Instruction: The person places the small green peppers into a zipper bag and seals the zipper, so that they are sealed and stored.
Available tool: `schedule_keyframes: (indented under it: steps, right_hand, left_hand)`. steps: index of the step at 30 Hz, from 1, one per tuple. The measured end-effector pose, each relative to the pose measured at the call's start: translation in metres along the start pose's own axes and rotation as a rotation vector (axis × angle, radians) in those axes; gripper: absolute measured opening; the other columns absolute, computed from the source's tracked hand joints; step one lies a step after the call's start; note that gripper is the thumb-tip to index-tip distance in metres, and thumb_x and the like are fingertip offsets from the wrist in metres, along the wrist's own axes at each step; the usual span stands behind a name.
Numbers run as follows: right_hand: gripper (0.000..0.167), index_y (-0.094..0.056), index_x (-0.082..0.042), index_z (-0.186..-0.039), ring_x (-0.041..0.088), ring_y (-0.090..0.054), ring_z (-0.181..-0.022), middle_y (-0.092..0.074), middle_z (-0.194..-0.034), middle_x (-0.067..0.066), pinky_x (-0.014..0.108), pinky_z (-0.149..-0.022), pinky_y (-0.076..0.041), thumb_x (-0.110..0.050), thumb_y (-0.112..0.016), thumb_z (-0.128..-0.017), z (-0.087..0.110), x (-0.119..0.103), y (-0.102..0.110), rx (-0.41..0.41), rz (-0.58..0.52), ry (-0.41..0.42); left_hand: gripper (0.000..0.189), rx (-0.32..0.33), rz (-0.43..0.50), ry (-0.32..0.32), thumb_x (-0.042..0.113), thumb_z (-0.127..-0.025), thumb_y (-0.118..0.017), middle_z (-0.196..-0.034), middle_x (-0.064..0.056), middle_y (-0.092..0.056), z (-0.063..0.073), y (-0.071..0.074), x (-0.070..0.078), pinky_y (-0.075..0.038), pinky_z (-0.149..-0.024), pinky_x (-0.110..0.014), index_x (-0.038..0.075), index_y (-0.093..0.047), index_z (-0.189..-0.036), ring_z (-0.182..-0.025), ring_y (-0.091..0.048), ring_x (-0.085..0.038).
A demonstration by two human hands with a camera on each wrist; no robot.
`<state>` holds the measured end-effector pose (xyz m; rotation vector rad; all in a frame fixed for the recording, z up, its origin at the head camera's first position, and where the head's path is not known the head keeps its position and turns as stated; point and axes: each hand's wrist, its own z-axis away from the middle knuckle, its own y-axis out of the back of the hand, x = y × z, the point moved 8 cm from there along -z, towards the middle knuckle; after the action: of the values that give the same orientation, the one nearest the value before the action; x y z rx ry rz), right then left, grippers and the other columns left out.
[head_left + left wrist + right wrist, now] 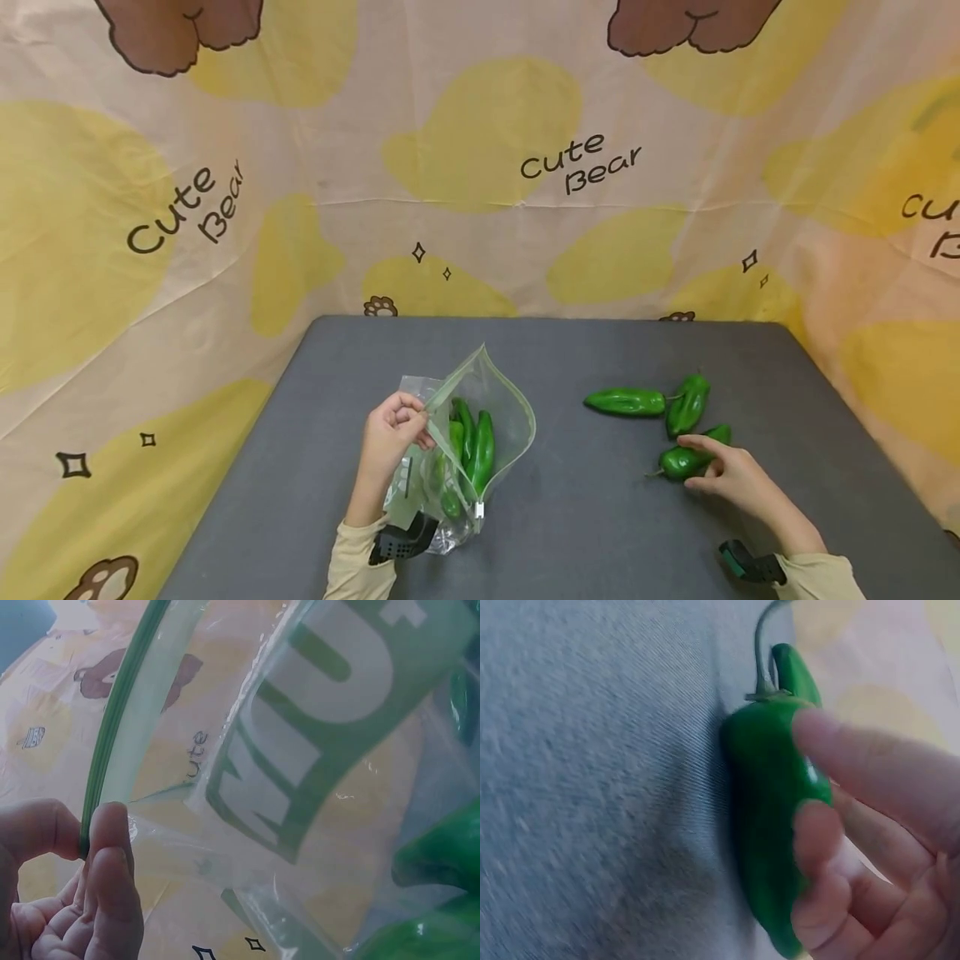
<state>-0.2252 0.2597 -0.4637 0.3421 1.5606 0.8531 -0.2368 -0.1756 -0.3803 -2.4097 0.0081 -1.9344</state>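
My left hand (393, 421) pinches the zip edge of a clear zip bag (510, 400) between thumb and fingers. In the left wrist view, the bag's green zip strip (120, 712) runs up from the fingertips. The bag's mouth gapes, and several green peppers (483, 450) lie inside it, seen partly through the film. Over on the right, my right hand (738, 479) is at a loose green pepper (678, 463) on the table, thumb and index finger spread on either side of it. The right wrist view shows the fingertips overlapping this pepper (769, 802), its thin stem pointing up.
Two more green peppers, one lying sideways (626, 402) and one more upright (687, 404), rest just beyond the right hand. Beneath everything is a grey table (570, 533). A printed cloth (465, 167) hangs behind the table and along its sides.
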Motion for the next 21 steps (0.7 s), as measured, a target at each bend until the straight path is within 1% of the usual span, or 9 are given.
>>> schedule_keyframes:
  steps: [3, 5, 8, 15, 21]
  right_hand:
    - [0.058, -0.045, 0.005, -0.124, 0.009, -0.049, -0.05, -0.053, -0.057, -0.001, 0.024, -0.044, -0.04, -0.007, -0.072, -0.074, -0.002, 0.001, -0.001, 0.02, 0.02, 0.017]
    - [0.057, -0.045, 0.006, -0.123, 0.008, -0.048, -0.05, -0.052, -0.055, -0.003, 0.023, -0.044, -0.04, -0.004, -0.071, -0.073, -0.004, 0.0, -0.003, 0.034, 0.036, 0.037]
    - [0.057, -0.045, 0.007, -0.123, 0.007, -0.047, -0.049, -0.052, -0.055, -0.004, 0.023, -0.044, -0.04, -0.001, -0.071, -0.073, -0.006, 0.0, -0.007, 0.043, 0.052, 0.051]
    - [0.057, -0.045, 0.004, -0.125, 0.008, -0.048, -0.05, -0.052, -0.057, -0.004, 0.024, -0.044, -0.041, 0.004, -0.07, -0.073, -0.01, 0.0, -0.011, 0.071, 0.076, 0.016]
    - [0.053, -0.047, 0.004, -0.122, 0.009, -0.053, -0.053, -0.054, -0.059, -0.003, 0.024, -0.045, -0.044, 0.007, -0.068, -0.073, -0.011, 0.0, -0.009, 0.111, 0.093, 0.015]
  left_hand:
    - [0.008, -0.001, -0.003, -0.015, -0.015, -0.078, -0.05, -0.056, -0.008, -0.056, 0.0, 0.0, 0.001, -0.051, -0.044, -0.032, -0.008, -0.049, -0.08, -0.043, -0.056, -0.019]
    - [0.008, 0.003, -0.007, -0.021, -0.015, -0.078, -0.051, -0.056, -0.009, -0.056, 0.0, 0.001, 0.002, -0.051, -0.043, -0.032, -0.007, -0.05, -0.08, -0.043, -0.055, -0.018]
    - [0.008, 0.011, -0.016, -0.017, -0.014, -0.078, -0.051, -0.057, -0.01, -0.055, 0.0, 0.002, 0.001, -0.051, -0.043, -0.031, -0.006, -0.05, -0.079, -0.043, -0.055, -0.018]
    - [0.007, 0.019, -0.02, 0.006, -0.014, -0.08, -0.053, -0.058, -0.009, -0.056, 0.001, 0.002, 0.001, -0.051, -0.044, -0.031, -0.008, -0.05, -0.082, -0.043, -0.055, -0.018]
    - [0.006, 0.023, -0.021, -0.003, -0.014, -0.081, -0.052, -0.058, -0.008, -0.055, 0.001, 0.003, 0.0, -0.051, -0.044, -0.031, -0.01, -0.05, -0.084, -0.044, -0.055, -0.019]
